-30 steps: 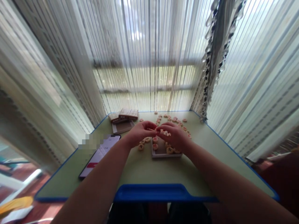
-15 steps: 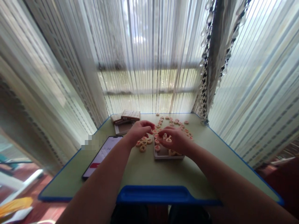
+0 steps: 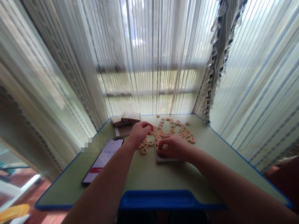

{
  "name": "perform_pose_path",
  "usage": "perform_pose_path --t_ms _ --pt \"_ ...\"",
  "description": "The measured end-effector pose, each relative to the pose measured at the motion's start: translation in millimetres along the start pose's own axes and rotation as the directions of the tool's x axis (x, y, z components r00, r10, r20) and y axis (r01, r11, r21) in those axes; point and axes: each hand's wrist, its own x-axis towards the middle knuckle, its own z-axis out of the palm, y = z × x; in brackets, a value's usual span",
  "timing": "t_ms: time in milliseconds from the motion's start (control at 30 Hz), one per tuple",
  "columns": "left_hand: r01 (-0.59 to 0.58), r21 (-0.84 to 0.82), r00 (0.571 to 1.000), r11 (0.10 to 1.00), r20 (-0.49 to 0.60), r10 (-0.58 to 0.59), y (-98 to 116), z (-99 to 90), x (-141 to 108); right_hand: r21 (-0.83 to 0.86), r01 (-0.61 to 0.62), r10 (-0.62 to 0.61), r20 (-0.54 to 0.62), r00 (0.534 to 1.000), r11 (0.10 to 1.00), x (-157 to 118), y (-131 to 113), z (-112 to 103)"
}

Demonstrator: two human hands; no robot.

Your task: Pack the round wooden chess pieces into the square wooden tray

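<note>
Round wooden Chinese chess pieces with red and dark characters lie about a shallow open box (image 3: pixel 156 155). My right hand (image 3: pixel 174 145) reaches into it, thumb and finger curled together on a Chinese chess piece (image 3: pixel 158 148) by the left wall. Much of the box's inside is hidden behind this hand. Beyond the box's far left corner is my left hand (image 3: pixel 139 133), its fingertips drawn together close over a loose Chinese chess piece (image 3: pixel 150 133). What those fingertips hold, if anything, is hidden. A dark-lettered piece (image 3: pixel 144 151) lies left of the box, among several others.
Left of my forearm lies a phone (image 3: pixel 109 151) with a lit screen. Stacked boxes (image 3: pixel 130 116) stand at the far left beside an open tray (image 3: pixel 121 132). More pieces (image 3: pixel 172 126) spread toward the back of the green table (image 3: pixel 144 174). A blue trough (image 3: pixel 158 199) edges its front.
My right hand has come down and toward me, lower into the box, at its left side. My left fingertips have closed together near the loose pieces. The view has shifted slightly.
</note>
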Motion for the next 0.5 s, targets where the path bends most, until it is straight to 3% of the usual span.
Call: perform_pose_path --t_ms 367,500 --pt "-0.017 0.033 1.0 0.999 0.001 0.017 -8.0 -0.4 4.1 0.003 -0.032 0.032 0.013 0.999 0.999 0.5 -2.1 -4.3" --pt "-0.057 0.1 0.998 0.993 -0.033 0.06 -12.7 0.6 6.8 -0.014 -0.105 0.104 -0.07 0.992 0.994 1.0 10.9 -15.0"
